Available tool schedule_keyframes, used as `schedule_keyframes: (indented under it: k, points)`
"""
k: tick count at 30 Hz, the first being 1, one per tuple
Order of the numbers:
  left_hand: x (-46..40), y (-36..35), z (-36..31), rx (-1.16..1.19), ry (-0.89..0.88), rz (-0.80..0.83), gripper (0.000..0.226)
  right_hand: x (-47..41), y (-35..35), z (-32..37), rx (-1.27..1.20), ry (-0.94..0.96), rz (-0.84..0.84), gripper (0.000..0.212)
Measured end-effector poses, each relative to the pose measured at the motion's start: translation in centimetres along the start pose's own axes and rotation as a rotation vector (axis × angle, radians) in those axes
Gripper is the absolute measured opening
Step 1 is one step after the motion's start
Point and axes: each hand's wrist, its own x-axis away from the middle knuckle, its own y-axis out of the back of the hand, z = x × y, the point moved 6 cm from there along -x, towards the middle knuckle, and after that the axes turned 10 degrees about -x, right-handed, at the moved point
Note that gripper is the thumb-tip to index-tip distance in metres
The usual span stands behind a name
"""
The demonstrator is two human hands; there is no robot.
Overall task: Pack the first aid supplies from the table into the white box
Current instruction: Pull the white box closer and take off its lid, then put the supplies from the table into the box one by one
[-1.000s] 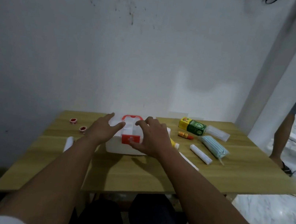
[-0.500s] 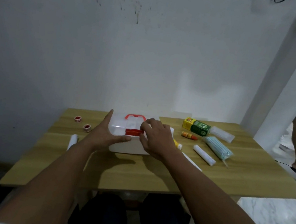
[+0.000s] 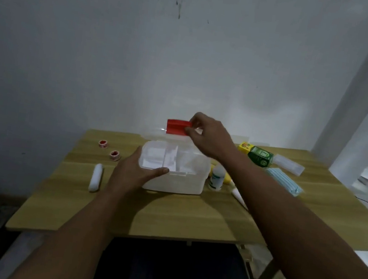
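1. Head view: the white box (image 3: 174, 176) sits mid-table, nearer the far edge than the near one, its clear lid (image 3: 155, 132) tipped up and open toward the wall.
2. The right hand (image 3: 210, 135) is up above the box's far rim, thumb and fingertips pinching the red latch (image 3: 177, 127) at the top edge of the raised lid.
3. The left hand (image 3: 134, 172) braces the box's near-left corner, palm on the side wall, thumb hooked over the front rim, fingers wrapped round the left side.
4. Inside, a white divided tray (image 3: 163, 160) shows at the top of the box.
5. Left of the box on the table (image 3: 189, 221): two small red tape rolls (image 3: 108, 149) toward the far-left corner, and a white bandage roll (image 3: 96, 177) lying nearer the front, well apart from the box.
6. Just right of the box stands a small white bottle (image 3: 217, 176), with a yellow item (image 3: 228, 178) behind it and a white tube (image 3: 240, 196) lying beside.
7. Toward the far-right corner: a yellow-and-green carton (image 3: 256, 153), a clear packet (image 3: 288, 164), and a pack of blue face masks (image 3: 284, 180).
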Motion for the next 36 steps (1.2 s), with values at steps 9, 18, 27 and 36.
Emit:
schedule_keyframes:
  k: [9, 18, 27, 36]
  points:
    - [-2.3, -0.5, -0.4, -0.017, -0.062, 0.086, 0.104, -8.5, 0.5, -4.6, -0.138, -0.236, -0.302, 0.056]
    - [-2.3, 0.3, 0.0, -0.116, -0.087, -0.009, 0.101, -8.3, -2.4, -9.3, -0.337, -0.387, -0.081, 0.085]
    - [-2.8, 0.1, 0.2, -0.146, -0.088, -0.02, 0.108, -5.7, 1.1, -16.2, -0.266, -0.502, -0.066, 0.061]
    - [-4.2, -1.3, -0.3, -0.059, -0.053, 0.067, 0.123, -0.6, 5.2, -24.7, 0.457, -0.625, 0.201, 0.045]
